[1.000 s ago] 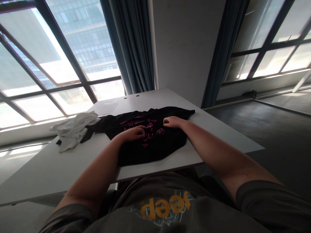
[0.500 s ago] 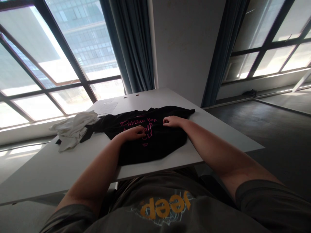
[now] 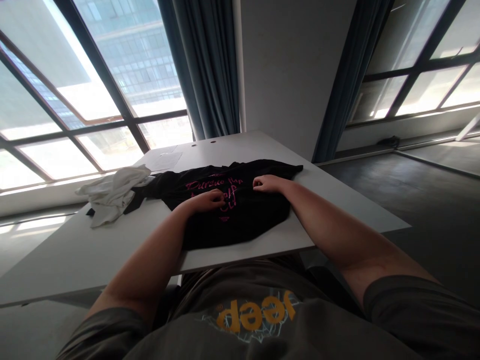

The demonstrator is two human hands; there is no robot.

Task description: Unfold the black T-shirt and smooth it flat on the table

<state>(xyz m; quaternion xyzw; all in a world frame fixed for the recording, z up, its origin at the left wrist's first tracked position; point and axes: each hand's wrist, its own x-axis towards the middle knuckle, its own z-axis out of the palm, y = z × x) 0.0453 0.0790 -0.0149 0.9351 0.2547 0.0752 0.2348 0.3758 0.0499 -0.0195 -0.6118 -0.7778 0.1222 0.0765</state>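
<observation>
A black T-shirt (image 3: 247, 220) with pink lettering lies spread on the white table, its sleeve side reaching left. My left hand (image 3: 210, 200) rests over the lettering with its fingers curled together on the cloth. Farther right, my right hand (image 3: 265, 184) pinches the shirt's fabric beside the print, thumb and fingers closed. The fingertips of both hands are partly hidden, and the cloth between them lies fairly flat.
A crumpled white garment (image 3: 112, 192) lies at the left, on top of a dark piece of cloth. The white table (image 3: 277, 150) has two small holes near its far edge. Paper sheets (image 3: 165, 160) lie at the back, with blue curtains (image 3: 210, 75) and windows beyond.
The view has tipped down and shifted slightly. Both hands keep nearly the same places and the same grip on the T-shirt, which has not visibly moved.
</observation>
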